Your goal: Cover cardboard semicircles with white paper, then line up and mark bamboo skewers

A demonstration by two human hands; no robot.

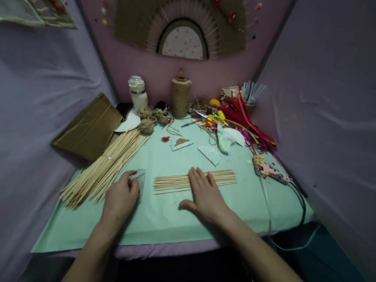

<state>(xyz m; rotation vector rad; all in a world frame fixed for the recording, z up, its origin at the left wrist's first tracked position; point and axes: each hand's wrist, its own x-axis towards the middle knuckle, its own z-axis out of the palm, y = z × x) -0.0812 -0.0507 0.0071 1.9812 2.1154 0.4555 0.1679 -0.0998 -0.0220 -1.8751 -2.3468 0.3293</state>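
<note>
My right hand (207,195) lies flat on a row of thin wooden skewers (171,184) at the middle of the table, fingers stretched out and thumb apart. The skewers lie side by side, roughly left to right. Just left of them, my left hand (122,196) pinches a clear plastic ruler, perhaps a set square (141,185), at its upper edge; my fingers cover part of it. Left of that hand a larger bundle of skewers (107,164) rests at a slant. Beyond the row lie two patterned fabric half-circles, one nearer the centre (209,154) and one with brown on it (181,144).
At the back stand a twine spool (180,97), a white bottle (138,93) and twine balls (146,126). Scissors (210,116) and red pipe cleaners (245,119) are heaped back right. A patterned glue gun (271,170) with a cord lies right; a brown cardboard piece (88,128) leans left.
</note>
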